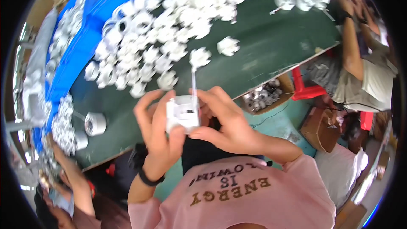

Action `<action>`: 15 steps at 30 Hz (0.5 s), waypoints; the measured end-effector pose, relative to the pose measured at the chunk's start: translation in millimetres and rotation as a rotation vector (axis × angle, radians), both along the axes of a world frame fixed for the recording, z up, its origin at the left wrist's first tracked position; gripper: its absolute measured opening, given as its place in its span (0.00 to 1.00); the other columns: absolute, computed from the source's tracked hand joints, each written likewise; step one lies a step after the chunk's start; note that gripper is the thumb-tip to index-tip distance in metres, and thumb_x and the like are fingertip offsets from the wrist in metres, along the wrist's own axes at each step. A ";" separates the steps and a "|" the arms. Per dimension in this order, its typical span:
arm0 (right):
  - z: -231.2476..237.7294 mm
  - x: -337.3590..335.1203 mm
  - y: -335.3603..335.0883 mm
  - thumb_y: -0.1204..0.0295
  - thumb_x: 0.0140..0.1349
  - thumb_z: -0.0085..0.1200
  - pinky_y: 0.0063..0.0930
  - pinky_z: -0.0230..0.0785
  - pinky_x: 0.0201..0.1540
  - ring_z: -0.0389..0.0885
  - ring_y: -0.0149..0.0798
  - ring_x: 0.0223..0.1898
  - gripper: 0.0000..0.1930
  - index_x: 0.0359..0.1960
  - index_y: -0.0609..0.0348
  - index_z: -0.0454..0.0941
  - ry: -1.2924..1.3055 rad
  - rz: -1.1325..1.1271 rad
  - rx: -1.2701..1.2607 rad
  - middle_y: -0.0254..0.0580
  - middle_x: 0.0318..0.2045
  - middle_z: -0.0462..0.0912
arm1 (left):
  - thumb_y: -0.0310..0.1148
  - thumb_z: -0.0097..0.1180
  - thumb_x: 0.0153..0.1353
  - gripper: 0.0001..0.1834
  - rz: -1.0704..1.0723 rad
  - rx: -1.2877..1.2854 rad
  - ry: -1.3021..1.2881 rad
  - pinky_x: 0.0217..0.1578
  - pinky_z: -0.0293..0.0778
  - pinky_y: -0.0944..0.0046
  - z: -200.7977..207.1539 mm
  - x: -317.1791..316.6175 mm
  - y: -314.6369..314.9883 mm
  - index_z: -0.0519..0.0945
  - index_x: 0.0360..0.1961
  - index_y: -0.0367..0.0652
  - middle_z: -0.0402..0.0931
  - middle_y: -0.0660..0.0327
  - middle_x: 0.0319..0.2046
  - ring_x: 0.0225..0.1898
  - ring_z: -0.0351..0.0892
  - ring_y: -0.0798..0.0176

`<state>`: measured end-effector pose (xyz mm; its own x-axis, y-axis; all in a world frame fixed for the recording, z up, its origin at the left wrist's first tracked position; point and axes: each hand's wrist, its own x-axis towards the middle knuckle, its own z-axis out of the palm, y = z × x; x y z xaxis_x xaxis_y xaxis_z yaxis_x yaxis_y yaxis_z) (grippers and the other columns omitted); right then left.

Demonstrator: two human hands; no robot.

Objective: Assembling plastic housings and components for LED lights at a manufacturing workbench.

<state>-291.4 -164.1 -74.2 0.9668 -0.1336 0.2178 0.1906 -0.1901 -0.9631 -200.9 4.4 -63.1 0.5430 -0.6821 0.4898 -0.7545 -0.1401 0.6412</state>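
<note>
Close in front of my chest, a small boxy white plastic housing (183, 114) with a dark slot in its face is held between both hands. My left hand (157, 129) has its fingers and thumb closed on the housing's left side. On the other side, my right hand (227, 121) pinches it between thumb and fingers. A thin pale strip (194, 82) runs up from the housing's right edge toward a white plastic part (200, 57). Whether the two are joined, I cannot tell. Another white part (228, 46) lies alone to the right.
A large heap of white plastic parts (169, 29) covers the far side of the green table (254, 46). Blue bins (78, 46) stand at left, near a white roll (95, 124). A cardboard box of parts (265, 95) sits below the table edge. Co-workers are at both sides.
</note>
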 end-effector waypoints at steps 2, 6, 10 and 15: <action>1.5 5.6 -3.3 0.68 0.53 0.66 0.25 0.72 0.35 0.74 0.37 0.33 0.37 0.61 0.67 0.61 -0.010 -0.072 -0.156 0.48 0.43 0.67 | 0.35 0.46 0.65 0.28 0.122 0.136 0.221 0.51 0.66 0.60 7.7 -3.7 -2.7 0.59 0.62 0.31 0.60 0.47 0.56 0.49 0.70 0.55; 16.6 10.1 -19.8 0.69 0.54 0.64 0.36 0.71 0.48 0.74 0.49 0.46 0.41 0.65 0.65 0.53 -0.097 0.231 -0.295 0.54 0.49 0.65 | 0.23 0.56 0.56 0.32 0.103 -0.181 0.952 0.50 0.67 0.67 14.8 -11.4 -15.6 0.61 0.63 0.35 0.68 0.60 0.48 0.47 0.70 0.68; 18.8 42.2 -120.0 0.78 0.48 0.57 0.42 0.68 0.52 0.72 0.55 0.50 0.25 0.52 0.59 0.72 -0.279 -0.204 -0.807 0.52 0.44 0.74 | 0.46 0.56 0.60 0.32 0.398 -0.221 0.907 0.23 0.73 0.70 10.4 16.7 30.1 0.66 0.58 0.35 0.76 0.56 0.40 0.31 0.82 0.60; -7.0 78.5 -290.3 0.85 0.44 0.50 0.47 0.61 0.60 0.63 0.60 0.61 0.36 0.61 0.48 0.67 0.094 -0.505 -1.500 0.57 0.62 0.63 | 0.44 0.50 0.64 0.23 0.665 -0.127 0.851 0.18 0.64 0.74 5.8 59.5 117.2 0.68 0.54 0.40 0.76 0.63 0.32 0.26 0.81 0.65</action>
<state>-212.8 -454.4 -81.2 0.9084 -0.1593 0.3865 -0.2307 -0.9621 0.1457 -141.4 121.7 -57.3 0.9797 -0.0965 -0.1754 0.1465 -0.2518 0.9566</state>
